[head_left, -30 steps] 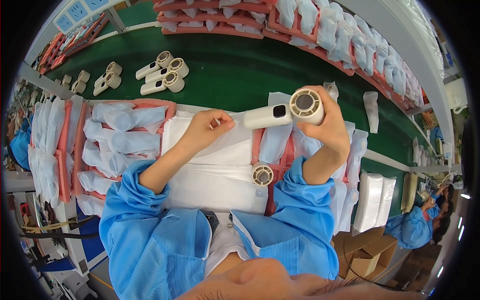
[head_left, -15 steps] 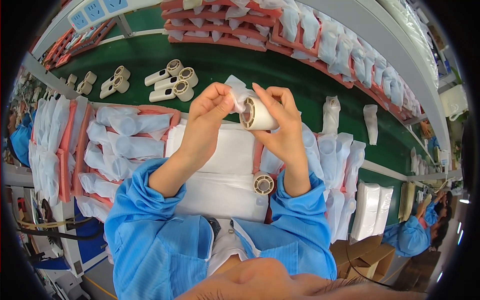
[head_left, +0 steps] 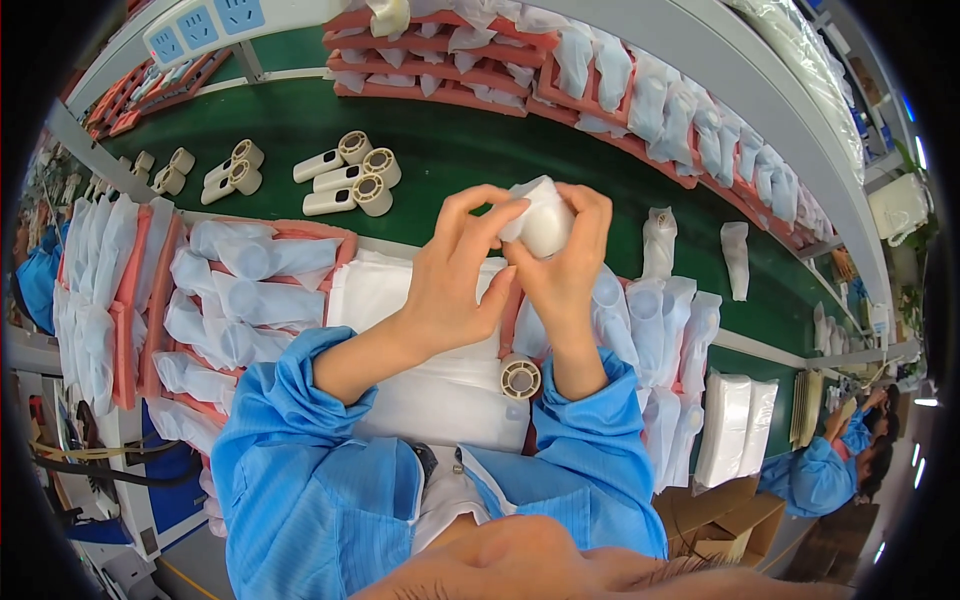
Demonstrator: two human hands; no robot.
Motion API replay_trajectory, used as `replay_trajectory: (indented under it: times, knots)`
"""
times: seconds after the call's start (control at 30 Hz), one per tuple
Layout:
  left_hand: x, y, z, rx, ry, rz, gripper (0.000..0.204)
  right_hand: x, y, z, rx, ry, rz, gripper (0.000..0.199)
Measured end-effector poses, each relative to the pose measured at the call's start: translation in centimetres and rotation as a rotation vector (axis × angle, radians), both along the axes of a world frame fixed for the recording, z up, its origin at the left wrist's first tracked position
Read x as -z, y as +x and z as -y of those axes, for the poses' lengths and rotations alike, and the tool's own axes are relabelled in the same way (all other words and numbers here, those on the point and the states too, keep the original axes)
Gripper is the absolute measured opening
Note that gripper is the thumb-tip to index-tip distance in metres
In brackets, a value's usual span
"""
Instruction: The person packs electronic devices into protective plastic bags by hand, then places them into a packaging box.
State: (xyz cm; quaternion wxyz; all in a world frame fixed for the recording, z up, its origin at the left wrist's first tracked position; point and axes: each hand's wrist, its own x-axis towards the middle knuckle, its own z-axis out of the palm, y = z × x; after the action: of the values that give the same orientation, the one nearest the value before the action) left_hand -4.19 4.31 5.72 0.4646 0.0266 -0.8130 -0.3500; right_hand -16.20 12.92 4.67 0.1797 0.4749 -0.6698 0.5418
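On my end I had one white, film-wrapped rounded piece (head_left: pixel 548 222) above the near edge of the dark green bench (head_left: pixel 450 150), gripped in the right hand (head_left: pixel 565 265), while the left hand (head_left: pixel 455 270) had fingers against the film, pinching or not I couldn't tell. Around it I counted three bare cream round-headed devices (head_left: pixel 372 195), two similar cream units (head_left: pixel 245 177) left of those, two bagged white pieces (head_left: pixel 659 243) rightward, and one cream ring-ended cylinder (head_left: pixel 520 380) by the white sheet stack (head_left: pixel 430 392), which the left forearm (head_left: pixel 375 355) partly blocked.
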Motion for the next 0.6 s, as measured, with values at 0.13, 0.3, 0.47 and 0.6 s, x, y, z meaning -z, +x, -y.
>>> replay_trajectory:
  times: [0.13, 0.3, 0.47, 0.6]
  knots:
    - [-1.1, 0.5, 1.0, 0.044, -0.038, 0.184, 0.076, 0.8, 1.3, 0.5, -0.113, -0.02, 0.256, 0.063]
    - [-1.0, 0.5, 1.8, -0.059, -0.077, 0.192, 0.073, 1.7, 2.6, 1.2, -0.266, -0.109, 0.36, 0.065]
    - [-2.5, 1.2, 3.3, 0.024, 0.062, 0.159, 0.063, 1.1, 2.7, 0.6, -0.567, -0.214, 0.399, 0.068]
    - [-2.5, 1.8, 5.0, 0.401, 0.166, 0.087, 0.053, -1.7, 0.7, 0.0, -0.298, 0.04, -0.049, 0.061]
